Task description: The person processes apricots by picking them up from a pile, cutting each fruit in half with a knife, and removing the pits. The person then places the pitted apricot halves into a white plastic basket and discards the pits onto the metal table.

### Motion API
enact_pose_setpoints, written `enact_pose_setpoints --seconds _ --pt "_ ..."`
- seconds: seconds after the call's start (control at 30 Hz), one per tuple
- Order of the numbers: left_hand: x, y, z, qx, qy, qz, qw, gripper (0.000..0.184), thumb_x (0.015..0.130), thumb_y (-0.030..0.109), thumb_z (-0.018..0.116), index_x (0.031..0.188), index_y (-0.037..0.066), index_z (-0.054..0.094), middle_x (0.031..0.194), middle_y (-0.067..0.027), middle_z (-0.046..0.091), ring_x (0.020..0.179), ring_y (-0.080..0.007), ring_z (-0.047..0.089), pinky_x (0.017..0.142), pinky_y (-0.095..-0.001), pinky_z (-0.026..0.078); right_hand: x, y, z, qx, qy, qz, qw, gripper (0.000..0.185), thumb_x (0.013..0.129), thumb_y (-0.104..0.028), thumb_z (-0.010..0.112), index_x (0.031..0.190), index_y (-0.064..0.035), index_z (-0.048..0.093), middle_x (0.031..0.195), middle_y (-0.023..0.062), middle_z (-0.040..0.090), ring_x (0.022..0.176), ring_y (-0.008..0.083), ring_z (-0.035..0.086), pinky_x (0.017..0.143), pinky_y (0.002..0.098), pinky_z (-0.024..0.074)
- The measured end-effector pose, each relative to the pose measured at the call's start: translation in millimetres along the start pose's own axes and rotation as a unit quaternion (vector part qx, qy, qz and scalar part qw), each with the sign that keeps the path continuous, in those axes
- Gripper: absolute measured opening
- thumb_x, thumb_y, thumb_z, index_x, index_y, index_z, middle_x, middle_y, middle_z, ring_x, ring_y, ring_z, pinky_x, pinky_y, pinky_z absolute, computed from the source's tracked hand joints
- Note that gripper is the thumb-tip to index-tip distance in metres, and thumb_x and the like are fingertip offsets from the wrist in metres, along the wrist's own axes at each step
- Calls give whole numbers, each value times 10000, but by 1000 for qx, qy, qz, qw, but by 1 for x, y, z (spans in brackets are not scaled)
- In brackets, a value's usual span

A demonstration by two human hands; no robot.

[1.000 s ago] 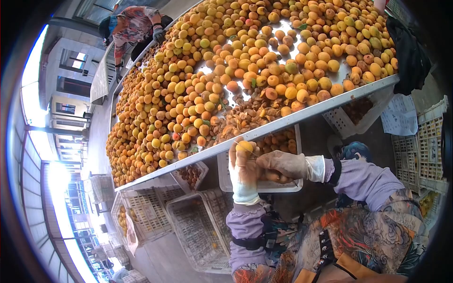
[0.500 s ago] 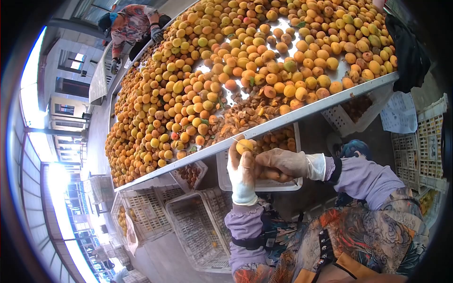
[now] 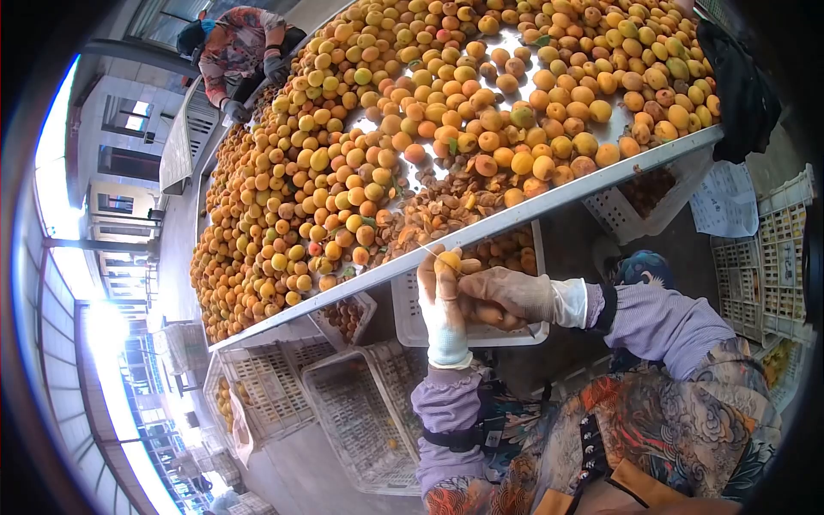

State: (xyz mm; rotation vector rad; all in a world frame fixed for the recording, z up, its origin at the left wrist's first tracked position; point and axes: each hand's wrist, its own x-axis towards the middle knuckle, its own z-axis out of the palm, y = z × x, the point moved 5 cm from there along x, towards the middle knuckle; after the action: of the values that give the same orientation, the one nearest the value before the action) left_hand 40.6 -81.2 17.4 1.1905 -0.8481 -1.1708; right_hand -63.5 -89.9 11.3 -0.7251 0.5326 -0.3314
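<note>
My gloved left hand [image 3: 444, 305] has its fingers round a yellow-orange apricot [image 3: 447, 263], just below the table's metal edge [image 3: 515, 215]. Close against it on the right, my gloved right hand [image 3: 506, 298] is closed, its fingertips at the fruit. A thin pale stick or string [image 3: 429, 251] shows by the apricot; what my right fingers grip is hidden. Under both hands stands a white crate [image 3: 412, 322] with apricots in it. Halved, brownish apricot pieces [image 3: 433, 210] lie on the table above my hands.
Whole apricots [image 3: 343, 154] cover much of the table. A co-worker [image 3: 236, 47] leans over its far left side. Plastic crates [image 3: 348, 421] stand below on the left, more crates [image 3: 747, 275] on the right. A black cloth [image 3: 742, 94] hangs at the right corner.
The apricot in my left hand has turned and shifted slightly, and both hands remain close together. The co-worker's lower hand has moved toward the table.
</note>
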Motion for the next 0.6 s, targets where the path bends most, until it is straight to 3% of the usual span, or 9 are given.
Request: enact_pose_setpoints --seconds 0.17,0.23,0.37,0.53,0.6 --pt "1 -4 -12 91 -11 -18 996 522 929 484 451 1132 4 484 919 -104 606 778 -165 600 672 -256 507 3 9 -1 25 4 5 1000 423 926 -462 470 695 -110 512 478 -43 399 339 60 340 302 209 248" --pt "1 -11 -12 -12 0 -46 999 548 918 512 452 1088 -6 511 877 -101 613 711 -159 604 599 -222 497 9 17 -1 15 15 7 1000 426 925 -463 471 690 -110 517 482 -44 405 342 59 340 306 208 249" --pt "-2 -10 -13 -23 14 -78 997 572 909 533 451 1046 -16 536 875 -101 615 701 -157 606 589 -222 496 11 19 -2 -22 16 -23 999 433 919 -467 477 674 -113 520 485 -48 406 347 58 333 316 207 252" --pt "3 -10 -18 93 11 -16 995 563 920 516 442 1041 -23 552 866 -107 622 711 -168 609 651 -269 510 11 18 0 -29 16 -9 999 434 923 -481 460 685 -119 485 482 -47 375 356 57 322 322 208 235" --pt "2 -7 -16 61 11 -15 998 530 936 485 433 1025 -22 560 870 -109 629 728 -163 605 678 -271 505 12 23 0 -15 3 10 1000 434 930 -495 435 716 -119 471 486 -43 358 363 57 319 323 208 228"
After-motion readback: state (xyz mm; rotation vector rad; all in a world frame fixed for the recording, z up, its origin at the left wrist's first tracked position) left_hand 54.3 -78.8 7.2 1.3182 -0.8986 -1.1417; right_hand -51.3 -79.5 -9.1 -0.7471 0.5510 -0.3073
